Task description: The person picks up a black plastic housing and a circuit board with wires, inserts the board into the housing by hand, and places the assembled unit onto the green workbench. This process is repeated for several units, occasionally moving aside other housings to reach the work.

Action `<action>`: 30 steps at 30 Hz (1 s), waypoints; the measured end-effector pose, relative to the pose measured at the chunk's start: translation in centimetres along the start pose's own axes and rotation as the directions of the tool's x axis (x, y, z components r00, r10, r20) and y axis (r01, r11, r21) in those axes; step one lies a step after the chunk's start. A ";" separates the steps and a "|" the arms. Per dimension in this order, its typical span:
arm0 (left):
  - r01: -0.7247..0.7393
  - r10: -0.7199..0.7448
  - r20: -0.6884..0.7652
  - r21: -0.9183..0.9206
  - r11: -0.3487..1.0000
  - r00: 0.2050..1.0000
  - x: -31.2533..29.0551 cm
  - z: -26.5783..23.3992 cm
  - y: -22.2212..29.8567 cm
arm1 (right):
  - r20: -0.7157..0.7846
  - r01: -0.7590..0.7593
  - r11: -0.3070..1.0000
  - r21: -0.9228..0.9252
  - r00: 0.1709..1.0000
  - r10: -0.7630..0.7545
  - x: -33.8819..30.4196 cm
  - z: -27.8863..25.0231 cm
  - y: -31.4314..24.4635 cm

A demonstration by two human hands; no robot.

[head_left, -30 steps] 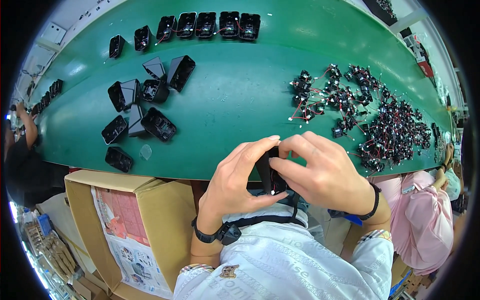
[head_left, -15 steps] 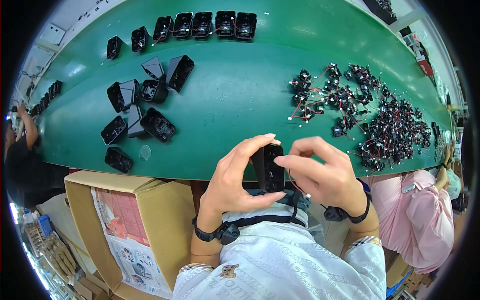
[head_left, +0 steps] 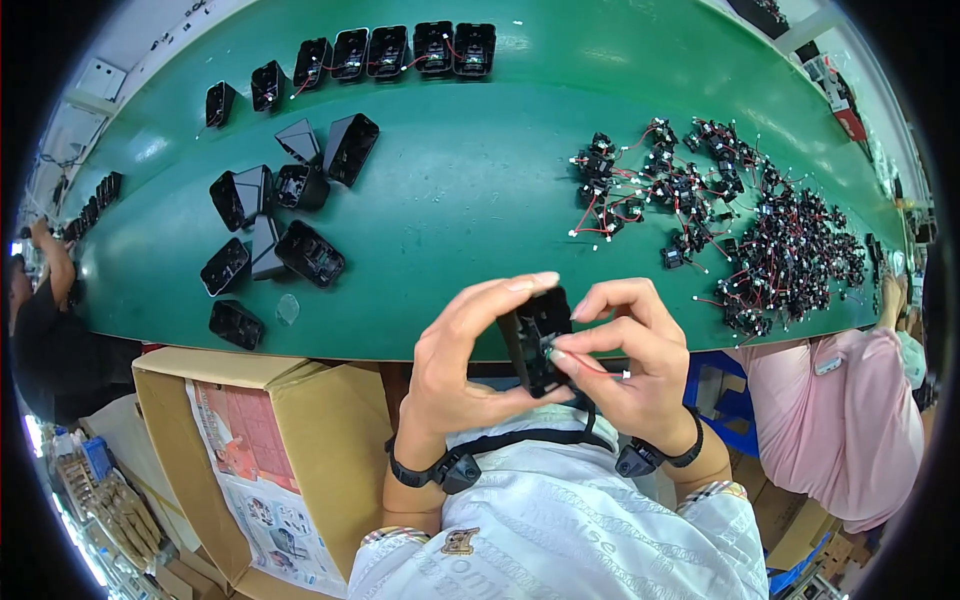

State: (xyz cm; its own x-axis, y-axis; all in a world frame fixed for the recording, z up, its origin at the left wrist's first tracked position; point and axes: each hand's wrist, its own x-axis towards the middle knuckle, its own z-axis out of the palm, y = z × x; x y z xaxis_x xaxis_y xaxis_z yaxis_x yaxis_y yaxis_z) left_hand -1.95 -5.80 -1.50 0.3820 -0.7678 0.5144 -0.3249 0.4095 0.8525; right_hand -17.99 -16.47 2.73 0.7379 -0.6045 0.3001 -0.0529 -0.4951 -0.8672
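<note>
My left hand (head_left: 460, 350) grips a black plastic housing (head_left: 535, 330) from its left side, thumb at the lower end and fingers at the upper end. The housing is tilted, its open side partly turned toward my right hand. With bent fingers my right hand (head_left: 635, 350) pinches a small part with a red wire (head_left: 595, 366) at the housing's opening. A white connector sits on the wire's loose end. Most of that small part is hidden by my fingertips and the housing.
Similar housings (head_left: 387, 52) stand in a row along the far left, some with red wires. More housings (head_left: 308, 250) lie loosely at left. A pile of small black wired parts (head_left: 790, 240) covers the right side. An open cardboard box (head_left: 300, 430) stands below the table edge; people sit at both sides.
The housing has tilted in my left hand. My right hand has moved lower on it, and the red wire now points to the right rather than hanging down.
</note>
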 end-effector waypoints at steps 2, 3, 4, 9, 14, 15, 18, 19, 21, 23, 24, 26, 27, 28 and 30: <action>-0.016 0.017 -0.007 0.021 1.000 1.000 -0.1 0.2 0.1 | 0.018 0.035 0.999 -0.036 0.999 -0.035 0.0 0.1 0.0; 0.009 -0.009 -0.010 0.018 1.000 1.000 -0.1 0.3 0.3 | 0.042 -0.032 0.999 0.028 0.999 0.031 -0.1 -0.1 -0.1; 0.034 -0.034 -0.013 0.016 0.999 0.999 0.0 0.4 0.3 | 0.040 -0.033 0.999 0.026 0.999 0.032 -0.2 0.0 -0.2; -0.021 0.024 -0.033 0.070 0.997 0.999 0.6 0.6 0.2 | -0.101 -0.097 0.977 0.191 0.988 0.118 -1.2 2.1 0.5; -0.045 0.043 0.020 0.138 0.989 0.999 0.7 -0.8 0.0 | -0.010 -0.015 0.989 -0.149 1.000 0.013 -0.2 1.2 -0.5; -0.051 0.039 0.071 0.186 0.981 0.997 0.8 -1.0 0.0 | 0.010 0.054 0.976 -0.212 0.999 -0.054 0.1 0.9 -0.4; -0.063 0.026 0.162 0.227 0.972 0.986 0.9 -1.1 0.5 | 0.237 0.164 0.950 -0.265 0.966 -0.101 1.5 -1.3 0.3; -0.054 0.030 0.135 0.179 0.982 0.990 0.8 -1.0 0.3 | 0.238 0.161 0.951 -0.263 0.966 -0.098 2.0 -1.6 -0.3; -0.035 0.011 0.129 0.184 0.982 0.992 0.9 -1.2 0.8 | 0.247 0.281 0.880 -0.384 0.949 -0.195 2.1 -1.3 -2.0; 0.007 -0.027 0.107 0.180 0.984 0.994 0.6 -1.5 0.9 | 0.258 0.318 0.855 -0.409 0.939 -0.227 2.2 -1.3 -2.0; 0.008 -0.027 0.103 0.181 0.983 0.994 0.7 -1.5 1.1 | 0.290 0.275 0.911 -0.306 0.939 -0.186 2.5 -1.3 -1.6; 0.004 -0.032 0.133 0.205 0.979 0.991 0.9 -1.4 1.5 | 0.329 0.224 0.954 -0.198 0.932 -0.150 3.0 -1.6 -1.3; 0.018 -0.052 0.137 0.239 0.971 0.989 1.0 -1.5 1.4 | 0.325 0.204 0.955 -0.214 0.937 -0.128 3.2 -1.4 -1.4; 0.025 -0.060 0.137 0.247 0.969 0.989 0.9 -1.4 1.1 | 0.320 0.185 0.956 -0.230 0.942 -0.105 3.2 -1.2 -1.4; -0.020 0.012 0.039 0.206 0.978 0.999 0.5 -1.1 0.2 | 0.297 0.222 0.942 -0.251 0.944 -0.143 3.0 -0.6 -1.4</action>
State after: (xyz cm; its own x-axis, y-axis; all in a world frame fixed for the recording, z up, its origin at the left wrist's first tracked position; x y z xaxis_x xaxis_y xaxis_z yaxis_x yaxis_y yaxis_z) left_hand -0.86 -5.59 -0.98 0.3444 -0.7813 0.5206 -0.5039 0.3141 0.8046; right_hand -16.09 -17.98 5.14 0.9039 -0.3145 0.2897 -0.0547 -0.7570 -0.6511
